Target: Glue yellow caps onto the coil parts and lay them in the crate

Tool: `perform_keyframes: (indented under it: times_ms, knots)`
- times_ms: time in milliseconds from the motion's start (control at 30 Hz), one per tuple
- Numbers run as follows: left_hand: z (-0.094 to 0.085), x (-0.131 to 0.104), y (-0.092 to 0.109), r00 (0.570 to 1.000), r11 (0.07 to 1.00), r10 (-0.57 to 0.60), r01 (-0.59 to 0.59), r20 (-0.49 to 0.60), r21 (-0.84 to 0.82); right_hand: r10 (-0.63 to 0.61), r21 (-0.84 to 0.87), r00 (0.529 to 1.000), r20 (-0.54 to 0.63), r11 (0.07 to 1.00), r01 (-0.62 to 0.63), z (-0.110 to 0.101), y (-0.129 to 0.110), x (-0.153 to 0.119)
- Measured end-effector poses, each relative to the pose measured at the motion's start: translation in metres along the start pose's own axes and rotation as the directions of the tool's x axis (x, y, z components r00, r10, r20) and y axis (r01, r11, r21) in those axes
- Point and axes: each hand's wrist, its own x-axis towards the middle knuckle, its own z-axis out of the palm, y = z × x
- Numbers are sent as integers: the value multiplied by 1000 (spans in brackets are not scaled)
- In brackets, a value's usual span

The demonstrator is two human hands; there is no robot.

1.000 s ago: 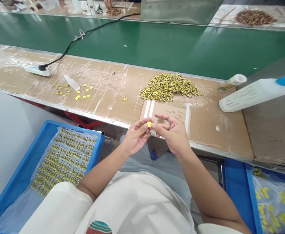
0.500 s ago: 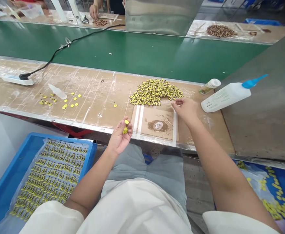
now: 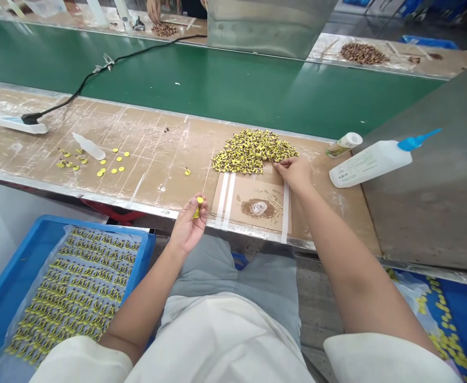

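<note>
Just in front of the table edge, my left hand (image 3: 188,229) is closed around a few small yellow discs (image 3: 199,200), the top one pinched by thumb and fingers. My right hand (image 3: 297,173) reaches to the right front edge of a heap of small yellow-and-black pieces (image 3: 249,149). Its thumb and fingertips are pinched together there; whatever sits between them is too small to make out. Between the hands, a cardboard sheet (image 3: 243,189) with white tape strips carries a small clear cup (image 3: 259,208) in a wet brown patch. A single yellow disc with a dark piece (image 3: 187,171) lies left of the heap.
A white bottle with blue nozzle (image 3: 371,164) leans at right beside a small cylinder (image 3: 349,141). Loose yellow discs (image 3: 114,171) and a translucent tube (image 3: 89,146) lie at left. Below left is a blue tray (image 3: 41,226) of pieces in rows. Across the green belt (image 3: 237,80), another person's hand (image 3: 153,10) works.
My right hand has shifted slightly left along the heap's front edge. My left hand, still holding the yellow discs, appears a little further left, while the whole view has tilted slightly.
</note>
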Motion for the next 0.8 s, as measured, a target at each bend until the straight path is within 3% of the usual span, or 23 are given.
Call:
perform_keyframes:
  times_ms: [100,200,367,500,700,800]
  knots:
    - [-1,1,1,1000,999,29,-29,7,41,166,106,986,33,980,-169,-8,-1,-1]
    - [2,1,1,999,996,45,-46,10,72,167,173,984,69,969,-177,-21,-1,1]
    - [7,-1,0,999,993,38,-39,7,111,-12,78,995,97,997,4,-46,1,-7]
    - [7,0,-2,999,988,32,-36,27,152,-173,-15,979,109,984,175,-54,2,-32]
    - [5,5,-10,992,972,63,-85,106,219,-219,54,975,42,975,216,-37,9,-71]
    - [7,8,-13,989,971,64,-92,130,220,-229,85,972,-49,969,232,-26,15,-80]
